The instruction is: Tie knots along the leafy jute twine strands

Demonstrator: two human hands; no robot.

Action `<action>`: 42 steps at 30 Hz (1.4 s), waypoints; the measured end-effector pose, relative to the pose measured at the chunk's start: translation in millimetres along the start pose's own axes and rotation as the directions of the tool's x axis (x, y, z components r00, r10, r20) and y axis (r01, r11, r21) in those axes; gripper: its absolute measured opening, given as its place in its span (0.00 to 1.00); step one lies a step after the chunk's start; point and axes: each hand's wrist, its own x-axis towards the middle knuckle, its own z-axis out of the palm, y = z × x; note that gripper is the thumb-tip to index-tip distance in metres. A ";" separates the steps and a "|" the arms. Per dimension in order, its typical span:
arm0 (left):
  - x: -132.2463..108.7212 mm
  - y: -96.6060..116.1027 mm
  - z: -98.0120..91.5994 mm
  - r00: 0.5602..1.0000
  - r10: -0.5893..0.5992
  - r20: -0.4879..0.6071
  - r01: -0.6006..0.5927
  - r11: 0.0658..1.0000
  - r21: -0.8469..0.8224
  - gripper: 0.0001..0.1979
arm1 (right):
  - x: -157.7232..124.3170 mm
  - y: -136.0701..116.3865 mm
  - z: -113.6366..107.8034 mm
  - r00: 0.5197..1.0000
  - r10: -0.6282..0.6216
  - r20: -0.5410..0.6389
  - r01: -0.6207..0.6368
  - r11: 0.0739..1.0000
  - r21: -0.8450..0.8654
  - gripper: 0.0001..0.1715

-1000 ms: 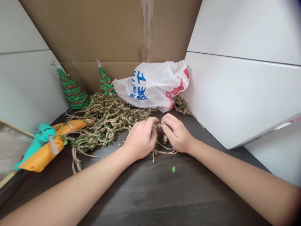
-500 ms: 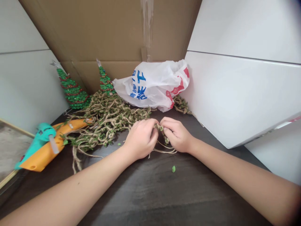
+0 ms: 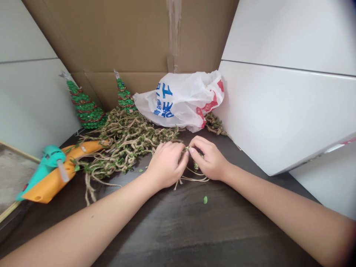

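The scene is lit softly and evenly, a faint shadow is cast on the dark tabletop (image 3: 222,230) beneath the left hand (image 3: 166,165), and the white panels (image 3: 286,115) are bowed by wide-angle distortion.

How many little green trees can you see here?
2. One tree stands far left, the other tree nearer the white plastic bag; more could hide behind that bag.

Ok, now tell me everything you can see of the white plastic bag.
The white plastic bag is thin, crumpled and loosely puffed, printed with large blue characters and red markings. It lies on the dark tabletop, resting against the cardboard backing and the white panel, with leafy twine along its lower edge. Its opening cannot be seen.
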 end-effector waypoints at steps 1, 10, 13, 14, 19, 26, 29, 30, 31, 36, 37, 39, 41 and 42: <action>-0.1 0.2 -0.3 1.000 -0.010 0.000 0.010 1.000 0.018 0.14 | 0.1 0.2 0.1 1.000 0.006 -0.005 -0.006 1.000 0.000 0.10; 0.3 -1.0 -0.4 1.000 0.000 -0.017 -0.001 0.998 -0.063 0.18 | 0.2 2.0 0.9 0.996 0.091 -0.024 -0.092 0.995 -0.047 0.16; -0.3 -0.8 -0.7 0.999 0.025 -0.045 -0.031 0.992 -0.122 0.16 | 1.0 3.5 1.8 0.993 0.116 -0.034 -0.119 0.988 -0.095 0.16; -0.6 -0.7 -0.8 0.998 0.028 -0.056 -0.035 0.990 -0.138 0.15 | 1.2 4.2 2.2 0.992 0.121 -0.035 -0.124 0.987 -0.100 0.16; -1.8 -0.1 -1.5 0.996 0.032 -0.085 -0.048 0.978 -0.203 0.11 | -0.6 6.2 4.2 0.994 0.094 -0.051 -0.093 0.995 0.020 0.17; -0.3 -0.6 -1.5 0.997 -0.029 -0.066 0.020 0.990 -0.139 0.17 | -3.0 4.9 1.5 0.992 -0.087 -0.087 0.089 0.996 0.024 0.19; -0.2 -0.9 -1.1 0.999 0.031 -0.031 -0.037 0.980 -0.194 0.18 | -1.6 2.9 1.3 0.992 -0.108 -0.062 0.110 0.993 0.029 0.11; -0.3 -0.9 -0.9 0.999 0.042 -0.026 -0.047 0.979 -0.200 0.19 | -1.0 2.4 1.5 0.993 -0.103 -0.055 0.105 0.994 0.026 0.09; -0.5 -0.9 -0.9 0.999 0.046 -0.024 -0.050 0.978 -0.202 0.19 | -0.6 2.1 1.7 0.995 -0.091 -0.051 0.092 0.996 0.019 0.08; -1.2 -0.7 -1.4 0.999 0.033 -0.020 -0.036 0.983 -0.182 0.19 | 0.1 4.2 2.0 0.995 -0.024 -0.097 0.020 0.999 -0.047 0.10; -1.2 -0.7 -1.5 0.999 0.025 -0.026 -0.030 0.984 -0.176 0.19 | -0.1 5.0 1.8 0.994 -0.013 -0.108 0.008 0.999 -0.045 0.10; -1.0 -1.0 -1.3 0.999 0.011 -0.042 -0.018 0.984 -0.176 0.18 | -1.1 6.1 1.2 0.995 -0.008 -0.102 0.007 1.000 -0.006 0.09; -0.7 -1.6 -0.9 0.998 0.002 -0.055 -0.013 0.982 -0.190 0.17 | -2.2 5.9 0.7 0.998 -0.040 -0.057 0.042 0.998 0.040 0.14; -0.7 -1.9 -0.6 0.999 0.005 -0.053 -0.015 0.980 -0.201 0.16 | -2.7 5.3 0.5 0.997 -0.067 -0.025 0.068 0.996 0.052 0.18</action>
